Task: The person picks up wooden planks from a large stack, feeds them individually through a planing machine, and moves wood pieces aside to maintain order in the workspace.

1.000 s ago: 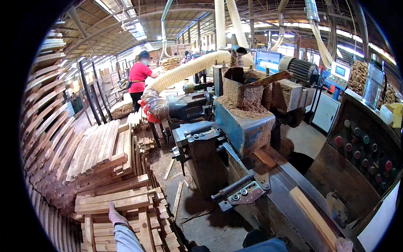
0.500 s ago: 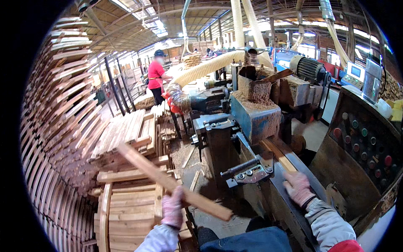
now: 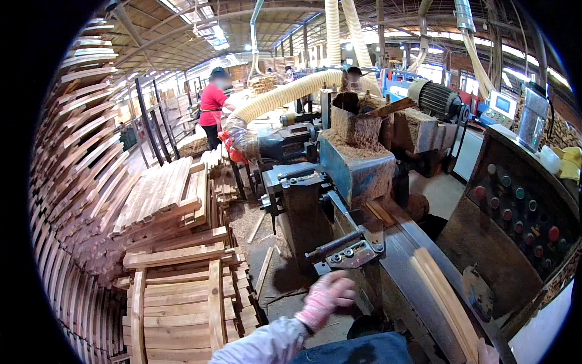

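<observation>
The gloved left hand is empty, its grip loosely spread. A wooden strip lies on the infeed bed, right hand at its near end; I cannot tell that grip's state.

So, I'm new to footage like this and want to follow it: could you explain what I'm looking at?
There's no robot here: a person works with two bare hands, no grasping tool. The wide, round picture comes from a fisheye camera on their head, looking down, so straight edges bend.

The left hand, in a knitted glove, looks empty, held out between the stacked boards and the sawdust-strewn woodworking machine. The right hand, mostly cut off by the lower edge, is at the near end of the wooden strips lying on the machine's metal bed; its grip can't be judged.

The push-button control panel stands to the right.
</observation>
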`<action>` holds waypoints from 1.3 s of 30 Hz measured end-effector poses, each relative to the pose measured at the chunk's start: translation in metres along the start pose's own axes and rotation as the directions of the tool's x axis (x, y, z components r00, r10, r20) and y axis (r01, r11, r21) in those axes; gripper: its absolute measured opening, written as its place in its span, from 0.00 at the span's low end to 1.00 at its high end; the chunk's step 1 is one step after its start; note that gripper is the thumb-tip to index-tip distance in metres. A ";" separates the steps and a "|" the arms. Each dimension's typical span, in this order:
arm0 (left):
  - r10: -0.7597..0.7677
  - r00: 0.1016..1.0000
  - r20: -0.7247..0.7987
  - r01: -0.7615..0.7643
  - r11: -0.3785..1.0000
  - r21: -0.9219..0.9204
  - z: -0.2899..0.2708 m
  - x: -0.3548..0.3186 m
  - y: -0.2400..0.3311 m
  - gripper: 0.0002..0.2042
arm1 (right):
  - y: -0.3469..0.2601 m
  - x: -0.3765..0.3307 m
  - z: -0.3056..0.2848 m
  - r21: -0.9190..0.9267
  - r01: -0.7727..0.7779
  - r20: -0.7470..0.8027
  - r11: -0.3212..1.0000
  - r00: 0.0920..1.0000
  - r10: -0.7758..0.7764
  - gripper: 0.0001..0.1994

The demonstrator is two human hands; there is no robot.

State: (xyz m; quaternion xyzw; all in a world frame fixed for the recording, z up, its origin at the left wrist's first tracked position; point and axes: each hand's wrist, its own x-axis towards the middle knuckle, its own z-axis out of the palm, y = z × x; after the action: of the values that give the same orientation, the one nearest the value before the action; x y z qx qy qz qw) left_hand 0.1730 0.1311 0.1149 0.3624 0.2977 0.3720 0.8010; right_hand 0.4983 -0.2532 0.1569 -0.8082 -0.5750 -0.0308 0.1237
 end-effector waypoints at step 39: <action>0.398 0.327 -0.857 -0.580 0.800 0.150 -0.302 -0.101 0.109 0.14 | -0.036 0.190 0.081 0.038 0.369 -0.198 0.929 0.914 -0.355 0.24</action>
State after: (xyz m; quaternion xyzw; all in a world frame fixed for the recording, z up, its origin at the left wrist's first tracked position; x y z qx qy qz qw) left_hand -0.1487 0.2078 0.0539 0.1256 0.4936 0.7500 0.4219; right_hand 0.5216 -0.0478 0.1213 -0.6759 -0.7013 -0.1078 0.1994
